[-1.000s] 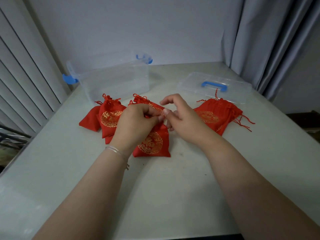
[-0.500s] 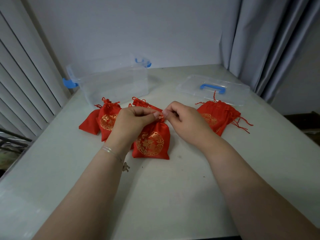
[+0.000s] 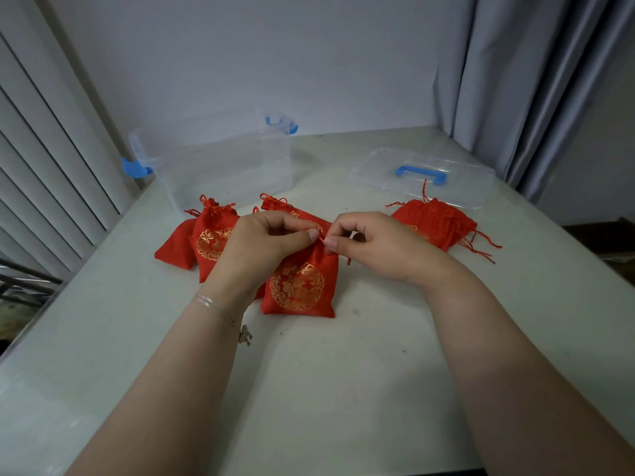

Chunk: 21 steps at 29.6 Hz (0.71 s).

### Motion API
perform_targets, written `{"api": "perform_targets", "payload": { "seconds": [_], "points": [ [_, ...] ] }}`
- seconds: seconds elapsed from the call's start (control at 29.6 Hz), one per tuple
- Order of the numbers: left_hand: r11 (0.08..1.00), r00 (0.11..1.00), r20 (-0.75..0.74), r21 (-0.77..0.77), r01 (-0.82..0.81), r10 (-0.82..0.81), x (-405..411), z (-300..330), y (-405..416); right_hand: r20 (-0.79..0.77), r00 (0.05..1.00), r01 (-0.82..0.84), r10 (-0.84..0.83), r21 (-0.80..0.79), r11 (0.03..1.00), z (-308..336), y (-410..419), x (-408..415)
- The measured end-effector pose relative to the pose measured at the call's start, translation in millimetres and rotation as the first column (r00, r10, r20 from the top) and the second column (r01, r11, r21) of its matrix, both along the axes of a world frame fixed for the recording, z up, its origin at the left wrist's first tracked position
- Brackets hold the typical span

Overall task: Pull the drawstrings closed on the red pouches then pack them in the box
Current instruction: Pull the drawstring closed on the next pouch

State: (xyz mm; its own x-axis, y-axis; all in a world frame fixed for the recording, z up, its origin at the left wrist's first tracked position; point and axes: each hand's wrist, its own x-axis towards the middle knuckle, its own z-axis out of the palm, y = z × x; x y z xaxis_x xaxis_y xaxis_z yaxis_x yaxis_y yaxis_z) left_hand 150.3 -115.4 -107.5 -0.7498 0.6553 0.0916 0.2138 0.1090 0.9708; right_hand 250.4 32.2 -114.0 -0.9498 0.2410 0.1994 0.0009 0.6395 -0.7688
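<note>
Worked on one red fabric pouch with a round gold emblem, laid flat near the middle of the pale grey table, bottom edge toward the person and neck away. Pinched the thin red drawstring at that neck from both sides. Closed thumb and curled forefinger of the left hand on the cord from the left, and thumb and fingertip of the right hand from the right, with the other fingers tucked in. Gripped this way, most likely, to draw the cord ends apart and gather the neck. Could not tell how tightly gathered so far.

Stood the clear plastic box with blue latches open at the back left, just behind the pouches, probably for a short reach at packing time. Saw nothing red inside it. Laid the clear plastic lid with a blue handle flat at the back right, seemingly out of the way.

Counted one box, one lid, and one thin silver bracelet on the left wrist. Counted one pouch in hand and at least three more in the cluster of red pouches at the left and behind, two with bunched, knotted necks, probably finished. Found a stack of red pouches at the right with loose strings trailing, probably awaiting closing. Could not count that stack.
</note>
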Motion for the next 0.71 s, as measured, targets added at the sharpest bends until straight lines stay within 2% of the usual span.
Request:
{"api": "perform_targets", "payload": {
  "seconds": [0.17,0.24,0.3,0.41,0.54,0.61,0.71],
  "points": [
    [0.999,0.999,0.004,0.003,0.032,-0.032,-1.7,-1.0,-0.2,0.010,0.999,0.033,-0.033,0.043,0.999,-2.9,0.5,-1.7],
    [0.997,0.998,0.017,0.049,0.057,-0.058,-1.8,-0.5,-0.4,-0.070,0.990,0.117,-0.119,-0.033,0.993,-4.0,1.9,-3.9],
    [0.991,0.995,0.013,0.094,0.094,-0.096,-0.9,-0.3,0.2,-0.107,0.987,0.099,-0.118,-0.166,0.981,-2.6,1.5,-4.6],
    [0.986,0.992,-0.037,0.114,0.125,-0.121,0.8,-2.3,2.0,-0.031,1.000,-0.002,-0.006,-0.241,0.971,-5.1,-1.0,-5.9],
    [0.992,0.992,-0.104,0.095,0.082,-0.072,-0.4,-3.5,1.9,-0.017,0.998,0.050,-0.059,-0.341,0.939,-7.6,1.0,-6.9],
    [0.995,0.992,-0.116,0.082,0.063,-0.053,-1.0,-3.3,2.0,-0.040,0.996,0.064,-0.080,-0.304,0.951,-7.0,0.6,-7.0],
    [0.997,0.986,-0.163,0.054,0.049,-0.039,-1.3,-4.7,2.8,-0.123,0.980,0.145,-0.154,-0.083,0.986,-7.9,-4.7,-8.4]
  ]
}}
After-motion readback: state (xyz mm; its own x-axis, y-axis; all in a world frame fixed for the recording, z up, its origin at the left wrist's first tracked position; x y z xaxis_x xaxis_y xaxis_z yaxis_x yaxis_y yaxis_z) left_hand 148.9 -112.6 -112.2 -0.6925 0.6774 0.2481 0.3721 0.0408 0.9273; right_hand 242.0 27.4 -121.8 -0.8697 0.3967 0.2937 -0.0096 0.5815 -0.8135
